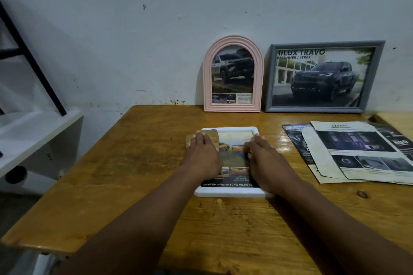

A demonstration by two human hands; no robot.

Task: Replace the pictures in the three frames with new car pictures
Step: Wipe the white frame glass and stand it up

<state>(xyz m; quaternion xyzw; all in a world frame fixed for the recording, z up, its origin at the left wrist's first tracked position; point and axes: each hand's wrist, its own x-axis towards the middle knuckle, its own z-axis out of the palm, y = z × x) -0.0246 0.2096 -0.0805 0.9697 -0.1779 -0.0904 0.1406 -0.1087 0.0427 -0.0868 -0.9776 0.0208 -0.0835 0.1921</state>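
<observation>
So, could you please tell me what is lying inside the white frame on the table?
A car picture lies in the white frame, pressed by the left hand and right hand. They cover its sides.

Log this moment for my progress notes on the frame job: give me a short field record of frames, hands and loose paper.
surface: wooden table
standing frames: pink arched frame and grey rectangular frame, both leaning on the wall, each showing a pickup truck picture
frame in work: white frame, lying flat
picture on it: car picture, lower edge near the frame's near rim
left hand: flat on a brown backing piece
right hand: pressing the picture
loose paper: brochure pages, right of the white frame
</observation>
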